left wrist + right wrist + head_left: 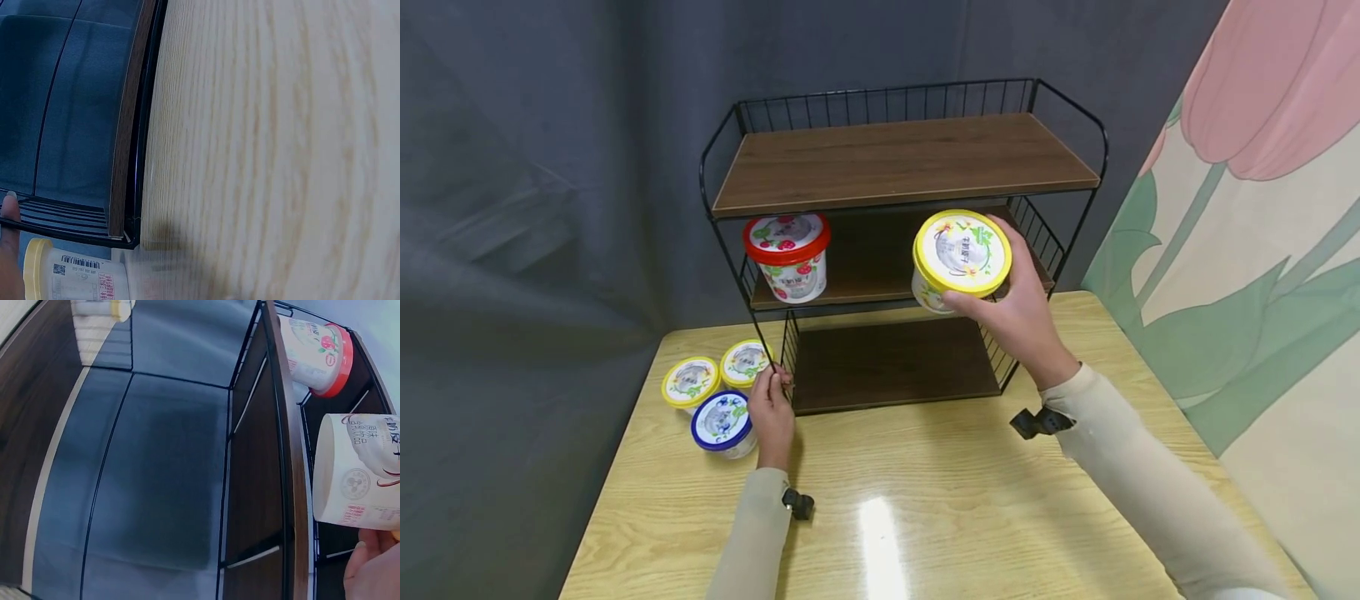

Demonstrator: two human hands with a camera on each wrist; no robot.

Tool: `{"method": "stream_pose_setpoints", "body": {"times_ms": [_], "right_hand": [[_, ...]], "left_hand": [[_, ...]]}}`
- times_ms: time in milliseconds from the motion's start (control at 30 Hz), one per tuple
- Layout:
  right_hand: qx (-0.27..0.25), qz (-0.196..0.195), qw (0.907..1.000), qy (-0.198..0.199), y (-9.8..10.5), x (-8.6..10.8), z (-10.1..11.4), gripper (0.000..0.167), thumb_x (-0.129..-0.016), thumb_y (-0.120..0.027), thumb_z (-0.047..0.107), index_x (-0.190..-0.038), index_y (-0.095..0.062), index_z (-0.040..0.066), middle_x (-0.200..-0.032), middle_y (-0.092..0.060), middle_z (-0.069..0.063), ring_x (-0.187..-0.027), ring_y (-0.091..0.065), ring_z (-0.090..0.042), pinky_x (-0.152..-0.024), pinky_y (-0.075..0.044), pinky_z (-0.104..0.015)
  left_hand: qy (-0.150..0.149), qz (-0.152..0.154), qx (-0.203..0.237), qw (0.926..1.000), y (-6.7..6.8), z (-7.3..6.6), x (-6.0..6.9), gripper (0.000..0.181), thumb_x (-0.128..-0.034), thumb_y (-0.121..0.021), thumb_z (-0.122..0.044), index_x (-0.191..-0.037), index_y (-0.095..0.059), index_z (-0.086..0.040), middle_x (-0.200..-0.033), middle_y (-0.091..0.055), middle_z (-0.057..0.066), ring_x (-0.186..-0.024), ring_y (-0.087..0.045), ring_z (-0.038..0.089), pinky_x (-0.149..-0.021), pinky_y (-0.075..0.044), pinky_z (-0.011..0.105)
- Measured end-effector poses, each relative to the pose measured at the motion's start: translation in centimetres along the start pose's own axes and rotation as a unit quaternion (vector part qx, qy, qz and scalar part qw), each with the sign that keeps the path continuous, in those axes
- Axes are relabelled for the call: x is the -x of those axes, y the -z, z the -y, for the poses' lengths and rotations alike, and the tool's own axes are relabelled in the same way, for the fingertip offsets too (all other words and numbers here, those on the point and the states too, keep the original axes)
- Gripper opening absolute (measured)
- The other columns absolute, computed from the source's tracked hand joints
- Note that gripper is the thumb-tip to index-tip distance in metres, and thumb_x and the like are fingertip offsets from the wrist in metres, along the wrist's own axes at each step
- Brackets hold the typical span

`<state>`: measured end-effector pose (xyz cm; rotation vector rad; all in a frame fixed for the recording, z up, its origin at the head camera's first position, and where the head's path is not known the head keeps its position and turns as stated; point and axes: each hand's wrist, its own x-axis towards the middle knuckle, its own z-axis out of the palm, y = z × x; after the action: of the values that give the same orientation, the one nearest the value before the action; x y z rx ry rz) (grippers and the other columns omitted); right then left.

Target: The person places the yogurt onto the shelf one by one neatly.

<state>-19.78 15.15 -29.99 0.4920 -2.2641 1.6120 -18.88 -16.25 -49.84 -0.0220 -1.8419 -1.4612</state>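
My right hand [1025,315] grips a white tub with a yellow lid [962,252] by its side, in front of the middle shelf on the right. The right wrist view shows the base of this tub [353,481] beside the shelf edge. My left hand [772,412] holds the lower left side frame of the black wire shelf rack [904,200]; a fingertip touches a wire in the left wrist view. On the middle shelf's left end stands a red-lidded tub [787,258]. Left of the rack, a blue-lidded tub [722,422] and two yellow-lidded tubs [691,383] stand close together beside my left hand.
The rack has three dark wooden boards, with wire rails at the sides and the top back. It stands on a light wood table [925,492]. A dark curtain [535,208] hangs behind and left; a flower-patterned wall [1247,233] is at the right.
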Motion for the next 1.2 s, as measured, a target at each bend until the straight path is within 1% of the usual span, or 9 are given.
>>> {"method": "stream_pose_setpoints", "body": {"times_ms": [67,167,233,300,500,667,867,1100,1200], "right_hand": [[-0.013,0.007,0.9998,-0.014,-0.2,-0.4,-0.1,0.094,-0.079,-0.082,0.021,-0.154,-0.026,0.027,-0.150,-0.039,0.001,-0.133,-0.043,-0.016,-0.113,-0.038,-0.049],[-0.021,0.027,0.9987,-0.037,-0.6,-0.9,0.0,0.090,-0.081,-0.081,0.026,-0.153,-0.027,0.028,-0.147,-0.043,0.001,-0.130,-0.045,-0.016,-0.110,-0.042,-0.047],[-0.020,0.043,0.9977,-0.048,-1.0,-1.3,0.2,0.089,-0.081,-0.081,0.030,-0.153,-0.028,0.028,-0.146,-0.044,0.001,-0.129,-0.047,-0.017,-0.109,-0.044,-0.046],[-0.019,0.059,0.9961,-0.064,-1.3,-1.8,0.4,0.088,-0.081,-0.080,0.035,-0.152,-0.028,0.029,-0.144,-0.046,0.001,-0.127,-0.048,-0.018,-0.107,-0.045,-0.046],[-0.029,0.089,0.9900,-0.106,-1.8,-3.3,0.8,0.086,-0.082,-0.078,0.045,-0.151,-0.029,0.028,-0.140,-0.050,0.001,-0.125,-0.051,-0.020,-0.109,-0.044,-0.047],[-0.037,0.104,0.9878,-0.110,-2.4,-4.1,0.8,0.087,-0.081,-0.078,0.046,-0.151,-0.028,0.028,-0.140,-0.050,0.002,-0.125,-0.050,-0.018,-0.111,-0.040,-0.045],[-0.029,0.111,0.9871,-0.111,-3.1,-4.8,1.1,0.090,-0.081,-0.079,0.047,-0.151,-0.027,0.027,-0.139,-0.051,0.001,-0.124,-0.051,-0.020,-0.112,-0.040,-0.046],[-0.048,0.117,0.9848,-0.119,-3.8,-5.5,0.9,0.089,-0.082,-0.078,0.044,-0.151,-0.026,0.026,-0.139,-0.051,-0.001,-0.124,-0.050,-0.020,-0.113,-0.038,-0.046],[-0.056,0.115,0.9847,-0.118,-4.0,-5.7,0.7,0.089,-0.082,-0.078,0.043,-0.151,-0.026,0.025,-0.140,-0.050,-0.002,-0.124,-0.051,-0.021,-0.113,-0.039,-0.046]], "left_hand": [[0.001,0.002,-0.005,1.0000,0.0,0.0,0.0,0.022,-0.1022,-0.043,0.004,-0.093,-0.057,0.017,-0.088,-0.059,0.034,-0.078,-0.054,0.000,-0.071,-0.049,0.018],[-0.004,-0.002,-0.017,0.9998,0.0,0.0,-0.1,0.022,-0.1021,-0.044,0.004,-0.093,-0.058,0.017,-0.087,-0.060,0.032,-0.075,-0.058,0.020,-0.071,-0.052,0.032],[-0.003,-0.007,-0.018,0.9998,0.0,0.0,-0.1,0.022,-0.1023,-0.044,0.003,-0.093,-0.058,0.017,-0.087,-0.059,0.031,-0.076,-0.058,0.035,-0.071,-0.051,0.038],[-0.003,-0.011,-0.019,0.9997,0.0,0.0,0.0,0.022,-0.1024,-0.044,0.003,-0.093,-0.057,0.017,-0.086,-0.059,0.030,-0.079,-0.056,0.044,-0.071,-0.051,0.038],[0.005,-0.004,-0.017,0.9998,-0.1,-0.1,0.0,0.023,-0.1031,-0.043,0.001,-0.094,-0.058,0.016,-0.087,-0.058,0.029,-0.081,-0.056,0.047,-0.072,-0.049,0.034],[0.008,-0.007,-0.019,0.9998,-0.2,-0.1,0.1,0.023,-0.1028,-0.044,0.001,-0.094,-0.058,0.016,-0.087,-0.059,0.031,-0.080,-0.058,0.046,-0.072,-0.051,0.039],[-0.004,-0.014,-0.019,0.9997,-0.2,-0.1,0.0,0.021,-0.1019,-0.044,0.004,-0.093,-0.057,0.018,-0.086,-0.060,0.032,-0.079,-0.057,0.045,-0.071,-0.053,0.036],[-0.005,-0.016,-0.007,0.9998,-0.2,0.0,0.1,0.022,-0.1023,-0.043,0.004,-0.093,-0.057,0.018,-0.085,-0.058,0.031,-0.079,-0.055,0.046,-0.071,-0.048,0.014],[-0.002,-0.012,-0.005,0.9999,-0.2,-0.1,0.1,0.022,-0.1023,-0.043,0.004,-0.094,-0.057,0.018,-0.086,-0.058,0.031,-0.079,-0.055,0.046,-0.072,-0.048,0.015]]}}
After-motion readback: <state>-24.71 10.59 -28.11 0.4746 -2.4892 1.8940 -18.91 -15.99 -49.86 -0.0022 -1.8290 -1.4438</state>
